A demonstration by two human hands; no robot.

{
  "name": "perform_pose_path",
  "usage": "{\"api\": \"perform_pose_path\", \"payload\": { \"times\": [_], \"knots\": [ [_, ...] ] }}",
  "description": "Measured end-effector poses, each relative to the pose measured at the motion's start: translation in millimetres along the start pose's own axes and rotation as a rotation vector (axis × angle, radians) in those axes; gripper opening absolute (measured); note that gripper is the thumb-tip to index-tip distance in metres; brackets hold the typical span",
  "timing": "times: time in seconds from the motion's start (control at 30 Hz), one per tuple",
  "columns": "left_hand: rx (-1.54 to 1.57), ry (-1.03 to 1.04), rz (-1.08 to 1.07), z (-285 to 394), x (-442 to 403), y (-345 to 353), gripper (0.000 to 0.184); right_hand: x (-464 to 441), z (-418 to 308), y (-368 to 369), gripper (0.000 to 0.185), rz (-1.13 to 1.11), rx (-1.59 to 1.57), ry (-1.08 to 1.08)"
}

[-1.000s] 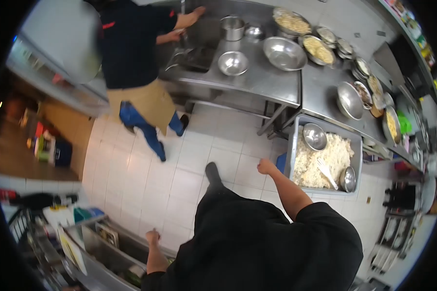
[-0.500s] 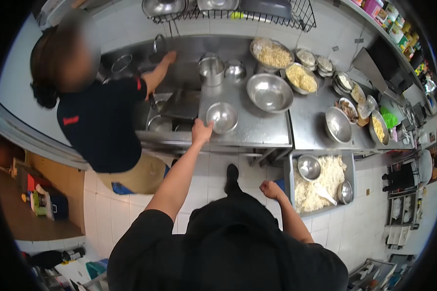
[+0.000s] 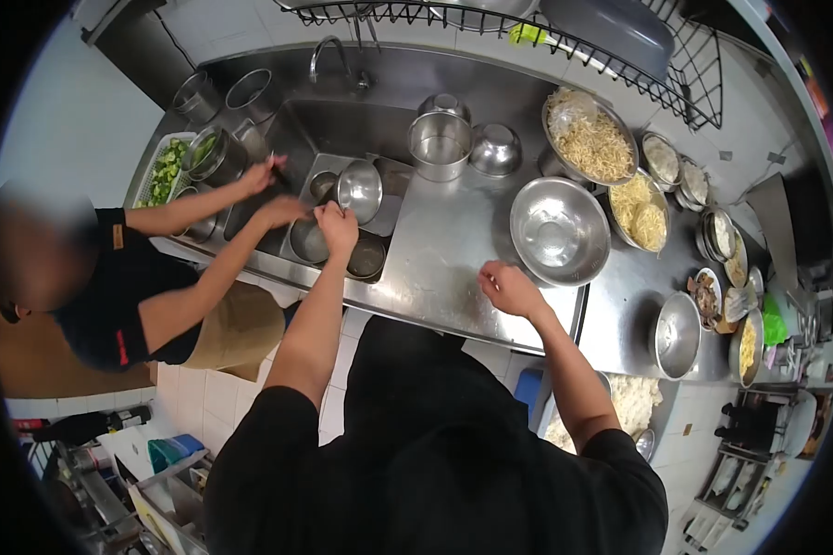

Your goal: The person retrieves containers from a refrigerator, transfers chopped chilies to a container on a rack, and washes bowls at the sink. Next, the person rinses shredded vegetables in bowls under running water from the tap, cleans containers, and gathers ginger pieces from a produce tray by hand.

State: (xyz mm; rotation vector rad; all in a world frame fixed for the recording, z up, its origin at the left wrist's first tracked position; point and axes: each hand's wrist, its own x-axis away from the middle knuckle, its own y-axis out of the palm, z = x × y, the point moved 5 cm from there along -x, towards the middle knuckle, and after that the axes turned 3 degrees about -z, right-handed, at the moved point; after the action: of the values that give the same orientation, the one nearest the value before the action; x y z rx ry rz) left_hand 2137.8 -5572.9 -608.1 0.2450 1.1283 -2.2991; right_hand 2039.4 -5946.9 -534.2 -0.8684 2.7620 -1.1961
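Two steel tabletops (image 3: 435, 254) meet right of centre, the left one running to a sink (image 3: 356, 118) in the upper left, above a tiled floor (image 3: 220, 400). Counted, there is one small steel bowl (image 3: 361, 190), one large bowl (image 3: 560, 231), two bowls heaped with pale strands (image 3: 594, 143) at upper right, and one co-worker (image 3: 171, 301) at left. The left hand (image 3: 336, 228) grips the small bowl by its rim (the fingers are partly hidden), over the sink, left of centre. The right hand (image 3: 511, 289) is loosely curled above the tabletop, near the large bowl. Half a second ago the small bowl stood on the tabletop and the right hand hung beside the grey tub (image 3: 662, 416).
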Motion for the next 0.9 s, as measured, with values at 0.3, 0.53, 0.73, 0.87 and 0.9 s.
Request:
{"api": "perform_pose_path", "payload": {
  "times": [0.3,0.53,0.73,0.87,0.9],
  "knots": [
    [0.454,-1.01,-0.43,-104,-23,126,0.035,-65,-33,22,0.021,0.029,-0.265,0.117],
    [-0.393,-0.143,-0.758,-98,-164,177,0.043,-125,10,9,0.022,0.347,-0.5,0.329],
    [0.825,-0.131,-0.253,15,-348,173,0.041,-219,29,-43,0.044,0.639,-0.567,0.601],
    [0.315,-0.316,-1.245,-26,-285,193,0.044,-258,17,-41,0.035,0.757,-0.074,0.546],
    [0.227,-0.171,-1.12,-68,-264,209,0.043,-273,21,-29,0.03,0.722,-0.238,0.529]
  ]
}}
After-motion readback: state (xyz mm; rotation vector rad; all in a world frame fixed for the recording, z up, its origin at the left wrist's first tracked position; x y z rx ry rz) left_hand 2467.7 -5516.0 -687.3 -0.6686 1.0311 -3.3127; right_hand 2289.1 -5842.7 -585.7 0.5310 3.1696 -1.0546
